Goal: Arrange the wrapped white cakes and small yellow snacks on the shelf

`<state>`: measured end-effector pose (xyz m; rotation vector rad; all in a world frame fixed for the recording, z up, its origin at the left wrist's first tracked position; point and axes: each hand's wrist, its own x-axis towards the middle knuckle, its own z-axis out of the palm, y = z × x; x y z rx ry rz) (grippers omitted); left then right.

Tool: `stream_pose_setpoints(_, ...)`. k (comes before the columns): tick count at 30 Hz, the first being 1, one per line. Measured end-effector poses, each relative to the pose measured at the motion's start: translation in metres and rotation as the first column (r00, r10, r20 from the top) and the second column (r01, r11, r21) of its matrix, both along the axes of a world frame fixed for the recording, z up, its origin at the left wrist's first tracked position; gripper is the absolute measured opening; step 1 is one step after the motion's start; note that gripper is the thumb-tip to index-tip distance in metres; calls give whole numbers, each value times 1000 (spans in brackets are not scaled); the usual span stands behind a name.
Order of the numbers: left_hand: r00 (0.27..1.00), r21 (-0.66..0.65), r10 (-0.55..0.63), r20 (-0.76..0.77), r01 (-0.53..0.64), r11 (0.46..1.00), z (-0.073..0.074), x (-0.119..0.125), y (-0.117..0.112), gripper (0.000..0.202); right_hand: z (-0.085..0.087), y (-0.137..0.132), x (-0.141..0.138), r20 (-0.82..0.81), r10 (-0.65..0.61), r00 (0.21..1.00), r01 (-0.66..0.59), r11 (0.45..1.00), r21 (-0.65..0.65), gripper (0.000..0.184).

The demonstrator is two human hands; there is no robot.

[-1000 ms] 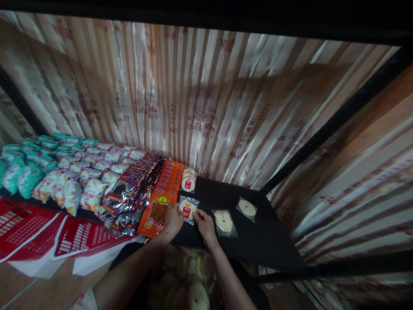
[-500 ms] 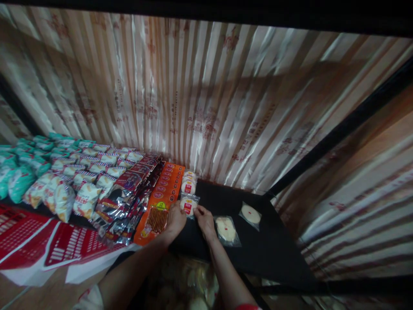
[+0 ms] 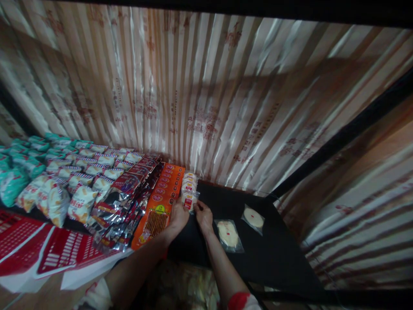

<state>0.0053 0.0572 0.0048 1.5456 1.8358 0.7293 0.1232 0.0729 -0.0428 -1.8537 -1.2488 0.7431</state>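
Note:
Between my two hands is a clear packet of round white crackers (image 3: 188,200) with a red label. My left hand (image 3: 179,215) pinches its left edge, and my right hand (image 3: 203,215) pinches its lower right corner. Behind it, similar cracker packets (image 3: 189,180) lie overlapped in a row toward the back wall. An orange snack packet (image 3: 165,189) with brown sticks pictured on it lies just left of my left hand. To the right of my right hand, a cracker packet (image 3: 229,234) rests flat on the black shelf (image 3: 209,196), with another packet (image 3: 253,218) beyond it.
Dark red and silver packets (image 3: 129,185) are piled left of the orange one, then white snack bags (image 3: 82,202) and green bags (image 3: 14,185). Red printed sheeting (image 3: 61,252) hangs at the front left. A black post (image 3: 338,133) slants at the right before pleated sheeting (image 3: 206,94).
Both hands have pushed the cracker packet slightly back, so it now sits closer to and overlaps the row behind it. The view has shifted a little.

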Motion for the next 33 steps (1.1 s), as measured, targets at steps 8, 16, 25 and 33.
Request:
stream_pose_setpoints(8, 1000, 20, -5, -11, 6, 1000, -7, 2, 12, 38, -1, 11, -2, 35, 13, 999, -13, 1000, 0, 37)
stream_pose_setpoints(16, 998, 44, -22, -52, 24, 999, -7, 2, 21, 38, -1, 17, -3, 79, 6, 997, -8, 1000, 24, 35)
stream_pose_setpoints(25, 993, 44, -31, -113, 36, 998, -9, 3, 25, 40, 0, 21, -3, 81, 5, 997, -7, 1000, 18, 35)
stream_pose_setpoints(33, 986, 66, -61, -156, 72, 995, -10, 3, 23, 36, -5, 25, -3, 138, 4, 990, -4, 1000, -2, 34)
